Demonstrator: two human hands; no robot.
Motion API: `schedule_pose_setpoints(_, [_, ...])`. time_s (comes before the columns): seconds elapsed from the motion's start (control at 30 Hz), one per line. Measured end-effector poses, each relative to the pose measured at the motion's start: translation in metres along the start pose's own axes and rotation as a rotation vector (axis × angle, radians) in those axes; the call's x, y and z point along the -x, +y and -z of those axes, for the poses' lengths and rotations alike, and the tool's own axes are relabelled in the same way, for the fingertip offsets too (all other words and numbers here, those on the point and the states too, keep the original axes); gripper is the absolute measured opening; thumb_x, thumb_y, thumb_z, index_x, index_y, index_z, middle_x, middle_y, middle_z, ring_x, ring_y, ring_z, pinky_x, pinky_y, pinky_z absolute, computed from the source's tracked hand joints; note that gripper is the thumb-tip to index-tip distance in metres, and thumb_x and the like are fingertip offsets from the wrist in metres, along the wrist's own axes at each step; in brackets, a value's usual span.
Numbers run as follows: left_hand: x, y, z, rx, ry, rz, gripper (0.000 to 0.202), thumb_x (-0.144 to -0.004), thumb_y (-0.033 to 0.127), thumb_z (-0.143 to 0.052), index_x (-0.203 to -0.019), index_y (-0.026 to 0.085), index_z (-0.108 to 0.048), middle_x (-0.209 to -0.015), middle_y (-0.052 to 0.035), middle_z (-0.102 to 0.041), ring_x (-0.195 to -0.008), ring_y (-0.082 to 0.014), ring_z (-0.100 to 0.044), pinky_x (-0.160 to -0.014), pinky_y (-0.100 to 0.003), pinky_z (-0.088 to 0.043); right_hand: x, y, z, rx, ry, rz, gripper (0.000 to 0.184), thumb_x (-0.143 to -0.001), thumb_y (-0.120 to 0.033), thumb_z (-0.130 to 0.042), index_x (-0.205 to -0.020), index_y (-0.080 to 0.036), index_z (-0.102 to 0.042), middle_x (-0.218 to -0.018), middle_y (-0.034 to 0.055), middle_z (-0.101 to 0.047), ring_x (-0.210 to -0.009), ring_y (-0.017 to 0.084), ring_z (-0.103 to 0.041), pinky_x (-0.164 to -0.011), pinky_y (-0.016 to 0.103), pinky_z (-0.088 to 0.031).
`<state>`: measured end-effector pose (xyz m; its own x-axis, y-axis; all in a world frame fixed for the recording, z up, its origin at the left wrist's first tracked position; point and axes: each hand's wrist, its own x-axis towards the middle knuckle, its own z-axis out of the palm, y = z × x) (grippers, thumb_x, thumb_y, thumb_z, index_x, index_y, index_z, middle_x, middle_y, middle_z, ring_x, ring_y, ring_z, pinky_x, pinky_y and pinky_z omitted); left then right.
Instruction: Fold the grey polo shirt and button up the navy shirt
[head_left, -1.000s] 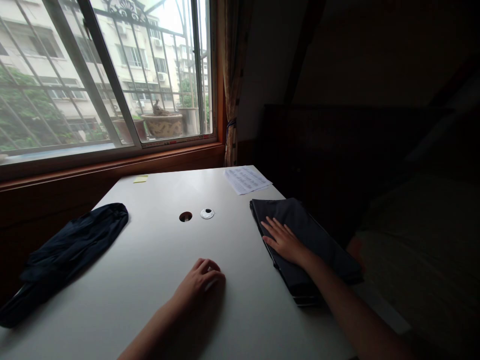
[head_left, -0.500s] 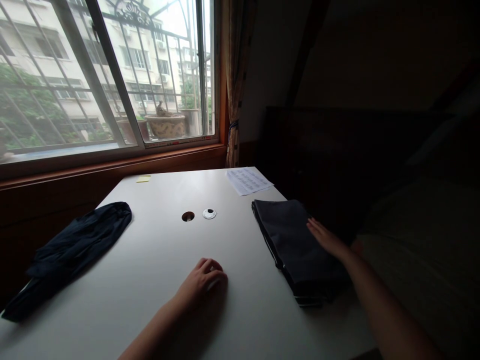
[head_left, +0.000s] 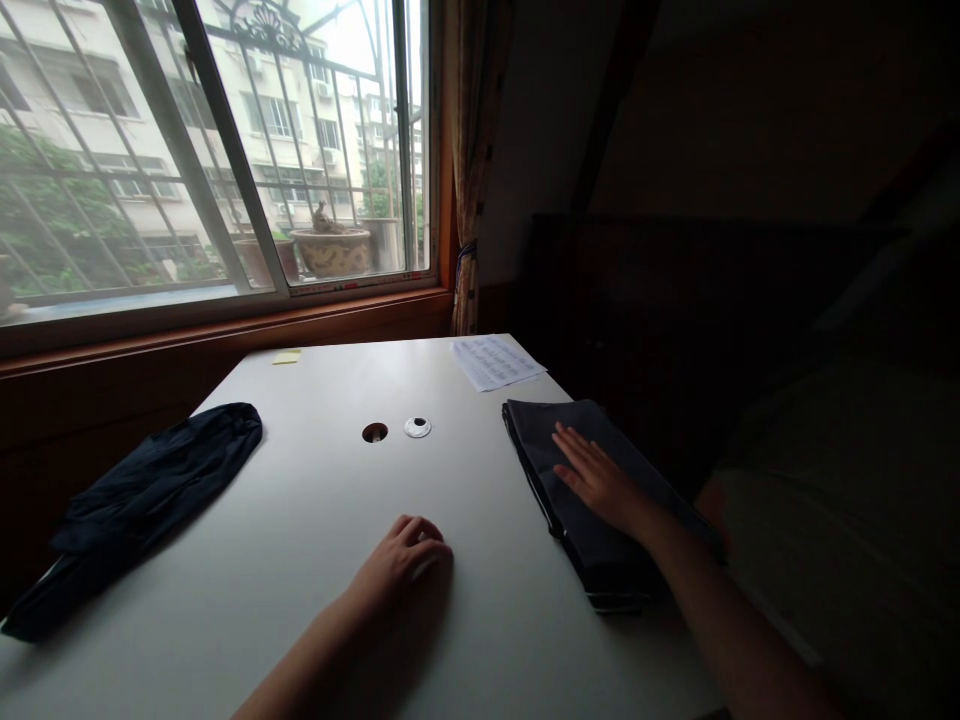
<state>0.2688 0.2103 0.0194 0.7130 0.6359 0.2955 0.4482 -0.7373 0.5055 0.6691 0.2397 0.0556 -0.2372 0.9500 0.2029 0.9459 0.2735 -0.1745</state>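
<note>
Dark folded cloth (head_left: 592, 552) lies on right side of white table (head_left: 315, 480), nearer than papers (head_left: 499, 362). Right hand (head_left: 600, 487) flat over it, fingers straight, slightly parted; contact unclear. Left hand (head_left: 405, 555) on table, fingers loosely curled; cannot tell if gripping. Navy fabric (head_left: 157, 480) at left.

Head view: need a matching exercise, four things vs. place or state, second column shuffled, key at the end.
Things:
1. left hand
2. right hand
3. printed papers
4. yellow note

Place or state:
A. near the far left corner of the white table
B. fingers stretched out, over the folded dark cloth
C. at the table's far right corner
D. fingers curled, on the tabletop left of the folded dark cloth

Pairs: 1-D, 2-B, 3-C, 4-A
</note>
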Motion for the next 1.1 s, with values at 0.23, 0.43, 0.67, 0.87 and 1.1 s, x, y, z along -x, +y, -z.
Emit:
schedule_pose_setpoints(0.23, [0.000, 0.000, 0.000, -0.005, 0.015, -0.018, 0.021, -0.092, 0.024, -0.057, -0.110, 0.027, -0.068, -0.109, -0.0087, -0.063, -0.099, -0.0215, -0.056, -0.084, -0.034, -0.052, 0.006, -0.035, -0.025, 0.057, -0.111, 0.022, 0.068, -0.097, -0.061, -0.032, -0.155, -0.026, -0.027, -0.163, 0.0045, -0.018, -0.149, 0.027, -0.019, -0.120, 0.051, -0.021])
schedule_pose_setpoints(0.43, [0.000, 0.000, 0.000, -0.008, 0.006, -0.013, 0.022, -0.092, 0.023, -0.057, -0.110, 0.028, -0.068, -0.110, -0.0082, -0.063, -0.099, -0.0215, -0.056, -0.085, -0.034, -0.052, 0.012, -0.020, -0.013, -0.122, -0.121, -0.027, 0.065, -0.098, -0.061, -0.028, -0.154, -0.028, -0.028, -0.162, 0.0044, -0.019, -0.149, 0.025, -0.021, -0.120, 0.049, -0.023])
schedule_pose_setpoints(0.67, [0.000, -0.002, -0.001, -0.006, 0.010, -0.023, 0.022, -0.093, 0.023, -0.055, -0.111, 0.028, -0.067, -0.110, -0.0085, -0.063, -0.100, -0.0217, -0.055, -0.086, -0.034, -0.052, 0.062, 0.053, -0.010, -0.199, 0.026, -0.245, 0.063, -0.097, -0.059, -0.027, -0.152, -0.028, -0.034, -0.160, 0.0029, -0.029, -0.147, 0.023, -0.027, -0.120, 0.044, -0.028])
schedule_pose_setpoints(0.87, [0.000, -0.004, -0.004, -0.015, 0.008, -0.017, 0.022, -0.093, 0.023, -0.055, -0.110, 0.028, -0.067, -0.111, -0.0082, -0.062, -0.099, -0.0217, -0.055, -0.084, -0.034, -0.052, 0.110, 0.127, -0.022, -0.020, 0.151, -0.416, 0.067, -0.093, -0.055, -0.027, -0.147, -0.019, -0.041, -0.155, 0.0107, -0.039, -0.145, 0.030, -0.031, -0.118, 0.051, -0.030])
schedule_pose_setpoints(1.1, [0.000, 0.000, 0.000, -0.014, -0.006, -0.001, 0.022, -0.093, 0.024, -0.055, -0.111, 0.028, -0.067, -0.111, -0.0077, -0.062, -0.101, -0.0218, -0.055, -0.086, -0.035, -0.052, 0.076, 0.073, 0.019, 0.032, 0.249, -0.304, 0.064, -0.096, -0.051, -0.025, -0.151, -0.020, -0.035, -0.160, 0.0050, -0.029, -0.147, 0.025, -0.027, -0.122, 0.043, -0.025])
